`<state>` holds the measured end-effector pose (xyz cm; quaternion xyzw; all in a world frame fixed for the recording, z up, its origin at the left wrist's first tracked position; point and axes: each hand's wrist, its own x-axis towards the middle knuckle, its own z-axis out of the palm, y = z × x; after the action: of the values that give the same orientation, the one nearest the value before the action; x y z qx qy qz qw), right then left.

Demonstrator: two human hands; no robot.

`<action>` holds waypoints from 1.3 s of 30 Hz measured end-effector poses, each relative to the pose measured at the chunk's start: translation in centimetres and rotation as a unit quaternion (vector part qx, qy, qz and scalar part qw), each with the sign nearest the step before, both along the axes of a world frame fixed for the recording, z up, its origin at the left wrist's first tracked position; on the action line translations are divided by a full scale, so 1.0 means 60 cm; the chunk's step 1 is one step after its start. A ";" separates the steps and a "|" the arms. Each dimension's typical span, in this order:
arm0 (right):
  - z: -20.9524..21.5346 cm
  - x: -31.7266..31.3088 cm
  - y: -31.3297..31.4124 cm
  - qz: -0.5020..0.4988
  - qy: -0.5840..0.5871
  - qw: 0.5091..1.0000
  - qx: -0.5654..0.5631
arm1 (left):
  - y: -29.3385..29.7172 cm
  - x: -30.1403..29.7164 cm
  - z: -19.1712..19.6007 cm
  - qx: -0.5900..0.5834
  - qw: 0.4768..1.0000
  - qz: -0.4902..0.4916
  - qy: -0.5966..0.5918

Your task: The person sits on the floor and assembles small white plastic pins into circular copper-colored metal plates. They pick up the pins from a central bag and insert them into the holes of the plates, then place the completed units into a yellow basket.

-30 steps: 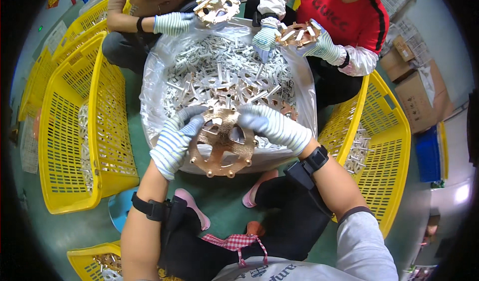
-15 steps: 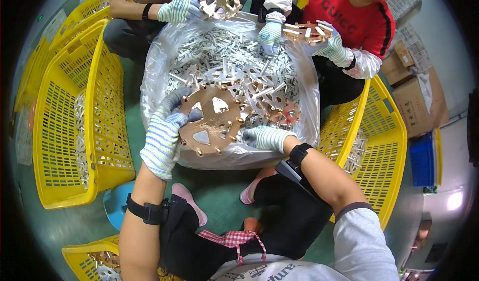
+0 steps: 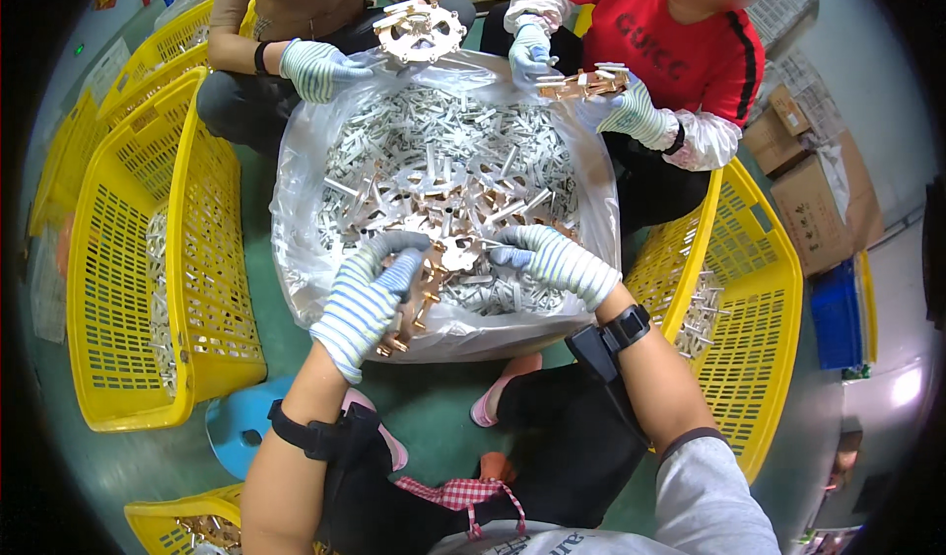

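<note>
My gloved left hand (image 3: 367, 297) is closed on a copper-coloured round metal plate (image 3: 424, 304) with short posts on its rim, which is tilted nearly edge-on to me. Facing it, my gloved right hand (image 3: 560, 262) has thumb and fingers pinched together beside the plate; what they hold, if anything, is too small to name. Both hands are over the near side of a large bin lined with clear plastic (image 3: 299, 277). Loose silver-white metal strips (image 3: 434, 111) fill the bin. More perforated copper-coloured plates with white pieces (image 3: 463, 200) lie on them.
Across the bin, one co-worker's gloved hand (image 3: 320, 70) is near a round plate (image 3: 421, 33); another co-worker in red holds a copper-coloured plate (image 3: 583, 82) with white strips. Yellow baskets stand left (image 3: 182, 259) and right (image 3: 754, 328). A blue stool (image 3: 232, 427) sits near my left arm.
The plate in my left hand has turned from face-on to nearly edge-on. My right hand has risen from the bin's near edge, its fingers now pinched. The co-workers' plates have also been tilted.
</note>
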<state>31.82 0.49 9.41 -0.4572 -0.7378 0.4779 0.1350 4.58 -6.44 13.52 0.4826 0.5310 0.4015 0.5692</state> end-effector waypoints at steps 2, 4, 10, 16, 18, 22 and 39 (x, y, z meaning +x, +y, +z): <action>0.000 -0.002 -0.001 -0.005 0.015 0.999 0.028 | 0.009 0.011 -0.006 0.031 0.999 -0.006 0.023; 0.016 -0.011 -0.008 -0.032 0.042 0.999 0.012 | 0.019 0.017 -0.023 0.066 0.998 0.014 0.016; 0.044 -0.035 -0.020 -0.089 0.148 0.984 0.034 | 0.029 0.033 -0.012 0.038 0.998 -0.040 0.001; 0.062 -0.059 -0.034 0.008 0.128 0.965 0.229 | 0.035 0.058 -0.018 0.014 0.998 -0.052 -0.025; 0.072 -0.067 -0.036 0.027 0.089 0.951 0.295 | 0.034 0.065 -0.020 0.007 0.994 -0.050 -0.098; 0.095 -0.078 -0.041 0.050 0.045 0.934 0.350 | 0.028 0.050 -0.013 -0.093 0.973 -0.069 -0.201; 0.101 -0.062 -0.049 -0.208 0.396 0.894 -0.010 | 0.018 0.036 -0.001 -0.048 0.992 -0.113 -0.019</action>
<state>28.08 -2.44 15.44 -0.3741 -0.5066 0.5877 0.5079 6.73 -5.38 13.47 0.5038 0.4806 0.3177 0.6436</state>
